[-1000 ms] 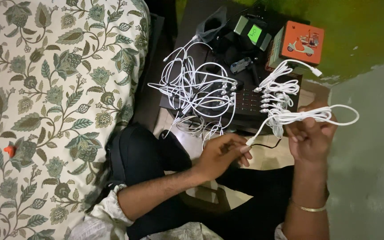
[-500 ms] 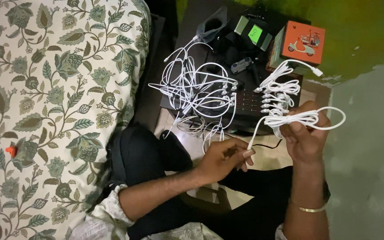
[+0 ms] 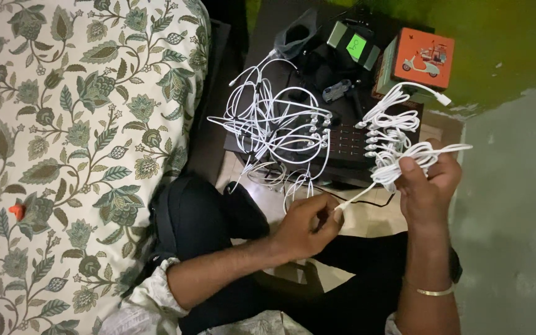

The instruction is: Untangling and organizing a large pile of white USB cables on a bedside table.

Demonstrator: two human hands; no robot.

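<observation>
Floral bedspread [image 3: 69, 142] filling the left side. Dark table [image 3: 280, 37] beside it, carrying a black multi-port charger [image 3: 342, 141], a loose tangle of white cables [image 3: 274, 127] on its left and a bunched row of plugged cables [image 3: 384, 127] on its right. Orange box [image 3: 423, 57] at the table's far corner. Right hand [image 3: 426, 186] closed around a coiled white cable [image 3: 414, 158], held just in front of the charger. Left hand [image 3: 308, 220] pinching that cable's free end [image 3: 340, 206], fingers narrow.
</observation>
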